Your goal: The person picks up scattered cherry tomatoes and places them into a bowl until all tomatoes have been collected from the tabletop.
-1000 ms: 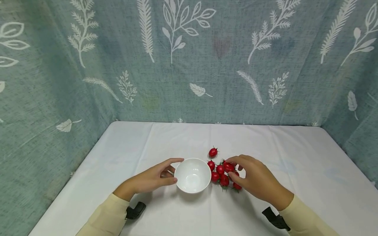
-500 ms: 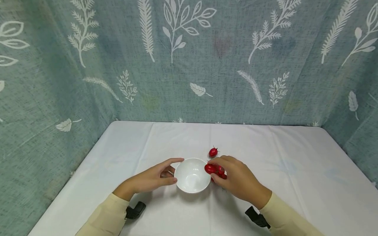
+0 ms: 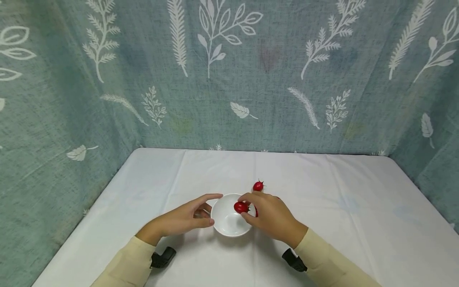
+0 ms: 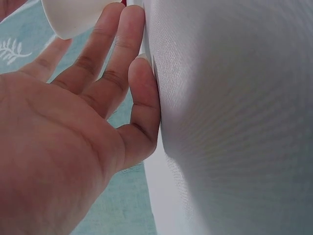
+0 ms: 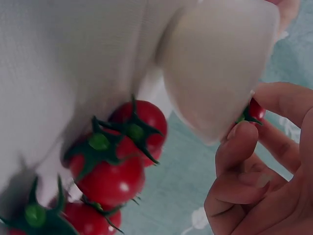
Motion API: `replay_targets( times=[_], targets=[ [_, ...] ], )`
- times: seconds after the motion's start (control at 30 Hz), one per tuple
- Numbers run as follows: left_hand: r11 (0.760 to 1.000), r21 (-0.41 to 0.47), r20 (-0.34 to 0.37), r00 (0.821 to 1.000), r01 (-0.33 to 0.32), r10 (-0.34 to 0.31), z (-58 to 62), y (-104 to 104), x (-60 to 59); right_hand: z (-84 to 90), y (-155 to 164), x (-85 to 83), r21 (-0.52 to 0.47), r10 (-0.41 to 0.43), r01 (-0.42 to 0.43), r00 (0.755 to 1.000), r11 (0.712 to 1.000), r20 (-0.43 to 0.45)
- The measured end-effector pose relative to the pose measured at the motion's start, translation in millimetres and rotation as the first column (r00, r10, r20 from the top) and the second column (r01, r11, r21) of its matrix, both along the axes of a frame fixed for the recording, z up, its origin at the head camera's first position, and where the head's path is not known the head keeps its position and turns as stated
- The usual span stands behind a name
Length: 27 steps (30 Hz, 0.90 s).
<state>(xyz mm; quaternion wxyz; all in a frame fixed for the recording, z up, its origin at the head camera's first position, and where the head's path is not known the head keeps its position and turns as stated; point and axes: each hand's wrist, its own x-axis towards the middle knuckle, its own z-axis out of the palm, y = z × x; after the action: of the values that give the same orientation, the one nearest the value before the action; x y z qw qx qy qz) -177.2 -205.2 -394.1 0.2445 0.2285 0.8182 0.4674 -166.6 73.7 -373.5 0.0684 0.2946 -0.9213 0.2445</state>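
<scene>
- Tablecloth (image 3: 322, 191), white, covers a table walled by teal leaf-print fabric (image 3: 229, 71).
- Right hand (image 3: 272, 217) pinches a cherry tomato (image 3: 241, 207) above the white bowl (image 3: 224, 223).
- Left hand (image 3: 179, 219), fingers relaxed and spread, rests against the bowl's side.
- One tomato (image 3: 257, 186) lies just behind the bowl.

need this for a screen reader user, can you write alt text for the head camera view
A right hand pinches a red tomato over a white bowl, which the left hand steadies at its side. The bowl sits on a white table; another tomato lies just beyond it, with a teal leaf-print curtain behind.
</scene>
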Motion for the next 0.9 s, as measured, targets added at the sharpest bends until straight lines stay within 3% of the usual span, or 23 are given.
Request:
replay_targets(
  times=[0.5, 0.9],
  targets=[
    [1.000, 0.003, 0.007, 1.000, 0.010, -0.010, -0.2, 0.0, -0.1, -14.6, -11.9, -11.3, 0.039, 0.013, -0.017, 0.994, 0.999, 0.107],
    [1.000, -0.006, 0.004, 1.000, 0.011, -0.011, 1.1, -0.4, 1.1, -13.5, -21.6, -16.2, 0.076, -0.009, -0.007, 0.978, 0.997, 0.209]
  ],
)
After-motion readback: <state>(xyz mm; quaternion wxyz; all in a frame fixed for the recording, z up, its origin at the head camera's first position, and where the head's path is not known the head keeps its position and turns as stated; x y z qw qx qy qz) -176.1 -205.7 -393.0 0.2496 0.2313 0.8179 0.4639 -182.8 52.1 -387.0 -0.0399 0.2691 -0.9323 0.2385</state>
